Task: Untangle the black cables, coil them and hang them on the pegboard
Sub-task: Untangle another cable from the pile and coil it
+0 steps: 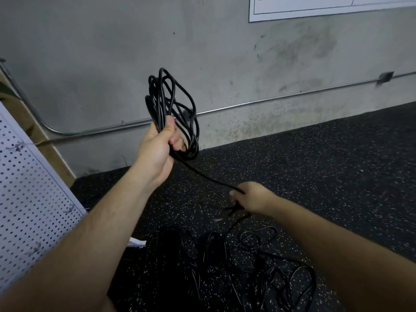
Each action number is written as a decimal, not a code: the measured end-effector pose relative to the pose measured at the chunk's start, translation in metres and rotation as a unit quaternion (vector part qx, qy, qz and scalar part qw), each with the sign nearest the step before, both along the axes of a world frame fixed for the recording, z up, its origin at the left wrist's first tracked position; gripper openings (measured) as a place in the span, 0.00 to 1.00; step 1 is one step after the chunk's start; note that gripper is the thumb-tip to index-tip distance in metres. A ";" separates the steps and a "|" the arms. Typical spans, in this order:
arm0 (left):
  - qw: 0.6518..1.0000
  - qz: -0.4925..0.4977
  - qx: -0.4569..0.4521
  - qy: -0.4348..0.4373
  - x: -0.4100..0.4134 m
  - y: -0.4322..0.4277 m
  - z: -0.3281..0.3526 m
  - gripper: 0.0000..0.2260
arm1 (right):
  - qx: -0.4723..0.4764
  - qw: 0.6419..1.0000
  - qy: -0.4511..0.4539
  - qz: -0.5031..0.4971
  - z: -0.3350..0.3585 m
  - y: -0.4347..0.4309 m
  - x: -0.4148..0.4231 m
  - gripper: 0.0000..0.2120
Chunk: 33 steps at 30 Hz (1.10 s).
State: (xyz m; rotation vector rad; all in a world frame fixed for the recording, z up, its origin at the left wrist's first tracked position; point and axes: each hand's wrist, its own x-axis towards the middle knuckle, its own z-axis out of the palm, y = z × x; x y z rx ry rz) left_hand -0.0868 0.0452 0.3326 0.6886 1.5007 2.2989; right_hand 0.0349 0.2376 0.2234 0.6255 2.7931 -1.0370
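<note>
My left hand [158, 146] is raised in front of the wall and grips a coil of black cable [174, 102], whose several loops stand up above the fist. One strand of that cable [207, 176] runs taut down to the right into my right hand [253, 197], which pinches it low over the floor; this hand is blurred. Below it a tangle of black cables [252, 262] lies spread on the floor. The white pegboard [27, 199] leans at the left edge, with a few wire hooks on it.
The floor is black speckled rubber [337, 165]. A grey concrete wall [112, 52] stands behind, with a metal conduit [281, 96] running along it low down. A white poster [315, 7] hangs at the top right. A wooden frame [50, 152] backs the pegboard.
</note>
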 end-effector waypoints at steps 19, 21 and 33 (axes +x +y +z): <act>0.985 -0.085 -0.141 0.058 0.015 0.002 -0.016 0.05 | -0.125 0.973 0.084 -0.174 0.038 0.065 0.011 0.12; 0.984 -0.086 -0.140 0.065 0.014 0.001 -0.018 0.07 | -0.029 0.983 0.065 -0.167 0.034 0.073 0.015 0.11; 0.889 0.033 -0.370 0.269 0.027 0.014 -0.031 0.17 | -0.495 0.834 0.096 -0.223 0.088 0.058 0.016 0.09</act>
